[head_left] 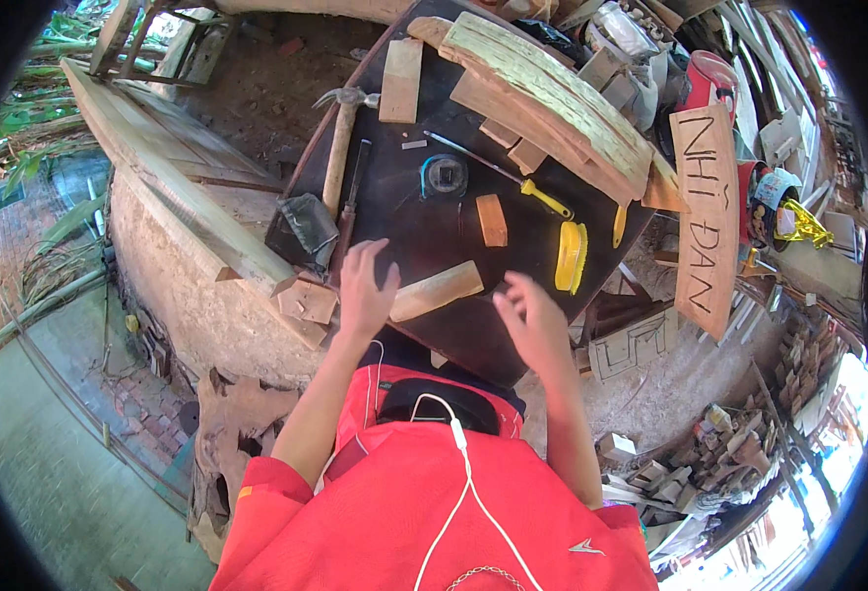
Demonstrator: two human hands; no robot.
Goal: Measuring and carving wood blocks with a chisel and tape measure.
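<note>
My left hand (363, 294) hovers at the left end of a pale wooden block (439, 292), thumb apart from the fingers, holding nothing. Past the block's right end is my right hand (534, 317), its fingers loosely bent and apart, with nothing in it. The block lies slanted near the front edge of the dark table (409, 222). Beyond it are a tape measure (445, 177), a small orange-brown wood block (491, 221), a yellow brush (571, 258) and a screwdriver (542, 197) with a yellow handle. Left of these lie a chisel (353, 202) and a claw hammer (340, 148).
A long rough plank (552, 94) rests on wood pieces along the table's far right. Another flat board (401, 81) lies at the back. A crumpled grey plastic bag (310, 227) sits at the left edge. A lettered wooden sign (705, 222) stands right of the table.
</note>
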